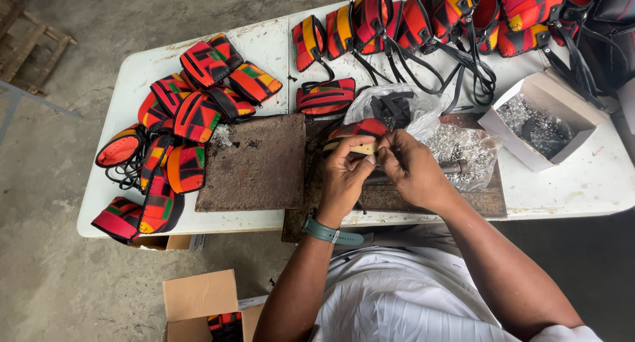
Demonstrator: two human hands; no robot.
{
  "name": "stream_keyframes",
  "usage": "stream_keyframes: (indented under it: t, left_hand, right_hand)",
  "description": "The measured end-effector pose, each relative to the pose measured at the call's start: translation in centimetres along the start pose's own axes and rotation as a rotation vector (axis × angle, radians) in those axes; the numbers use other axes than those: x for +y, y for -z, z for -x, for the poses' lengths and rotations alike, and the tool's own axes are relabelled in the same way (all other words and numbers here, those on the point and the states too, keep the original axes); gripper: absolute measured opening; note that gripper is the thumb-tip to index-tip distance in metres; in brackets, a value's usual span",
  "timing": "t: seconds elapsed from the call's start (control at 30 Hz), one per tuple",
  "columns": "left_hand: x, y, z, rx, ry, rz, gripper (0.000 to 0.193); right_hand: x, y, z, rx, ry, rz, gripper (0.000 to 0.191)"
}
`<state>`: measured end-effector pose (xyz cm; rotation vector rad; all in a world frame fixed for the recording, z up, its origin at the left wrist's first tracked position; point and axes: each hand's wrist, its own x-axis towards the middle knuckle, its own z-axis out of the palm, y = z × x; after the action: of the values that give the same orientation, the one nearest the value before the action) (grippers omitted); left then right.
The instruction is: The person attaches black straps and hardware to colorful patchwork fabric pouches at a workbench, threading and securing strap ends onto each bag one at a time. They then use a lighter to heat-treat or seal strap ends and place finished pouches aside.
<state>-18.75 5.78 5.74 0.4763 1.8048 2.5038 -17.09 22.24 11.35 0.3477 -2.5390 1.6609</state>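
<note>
White cloth of my shirt (397,296) is filling the bottom of the view, and just above it my two hands are meeting over the work. I am pinching a small patterned pouch (357,131) by its tan strap end: my left hand (344,180) is closing on it from the left, my right hand (413,167) is pressing in from the right, fingertips touching at the strap. What sits between the fingertips is too small to tell.

Judging by the piles, I am partway through. A heap of red, orange and black woven pouches (185,124) is lying at the left end of the white table (569,183), and a row of them with black straps (423,24) is lining the far edge.

Under my hands a rusty, rough metal plate (254,163) is serving as a bed. Beside my right hand a clear crinkled bag of shiny metal fittings (463,147) is spilling open, and a cardboard box (542,117) is holding more.
</note>
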Motion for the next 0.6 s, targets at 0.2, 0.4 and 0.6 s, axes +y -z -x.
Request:
stream_keyframes:
  t: [0.2,0.4,0.6]
  left_hand:
    - [0.5,1.0,-0.2,-0.018,-0.026,-0.109,0.030]
    - [1.1,1.1,-0.4,-0.009,0.033,0.015,0.035]
    - [2.4,-0.5,0.3,0.001,-0.082,-0.103,0.038]
  right_hand:
    - [0.7,0.4,0.2,-0.023,0.141,0.069,0.011]
    - [0.5,0.3,0.5,-0.020,0.125,0.036,0.012]
    - [0.9,0.2,0.5,-0.040,-0.112,-0.099,0.017]
